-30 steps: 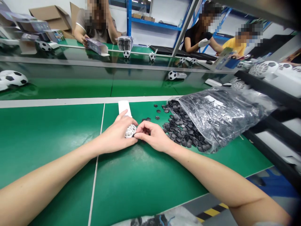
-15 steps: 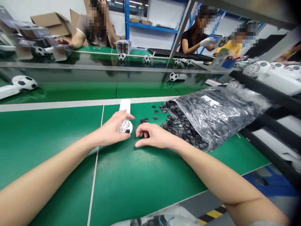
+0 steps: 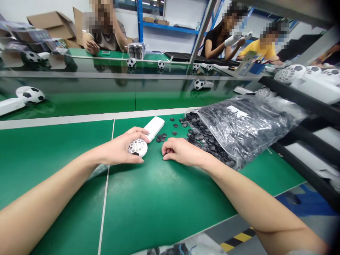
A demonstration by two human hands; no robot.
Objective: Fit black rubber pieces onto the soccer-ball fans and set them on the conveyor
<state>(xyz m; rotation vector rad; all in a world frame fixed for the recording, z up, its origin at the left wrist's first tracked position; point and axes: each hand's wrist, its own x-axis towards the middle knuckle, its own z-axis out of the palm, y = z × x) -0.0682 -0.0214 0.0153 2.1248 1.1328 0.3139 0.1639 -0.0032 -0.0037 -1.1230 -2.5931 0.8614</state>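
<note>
My left hand point(image 3: 120, 147) is curled round a white openwork ball point(image 3: 138, 147) that has one black patch low on its side. From the ball a white handle point(image 3: 154, 128) points away to the upper right, lying on the green table. Just right of the ball, my right hand point(image 3: 176, 151) pinches a small black piece, mostly hidden by the fingertips. A few loose black pieces point(image 3: 161, 137) lie between the hands and beyond them. More black pieces spill from a clear plastic bag point(image 3: 239, 120) to the right.
Beyond the white edge strip, a conveyor point(image 3: 106, 97) carries a ball-headed item point(image 3: 30, 95) at left and another point(image 3: 199, 84) further right. A black rack point(image 3: 305, 102) with white parts stands at right. Several people sit across the line.
The handle has swung from pointing straight away to pointing upper right, and the ball has turned in my left hand. My right hand has moved slightly right, its fingers now closed on a black piece.
</note>
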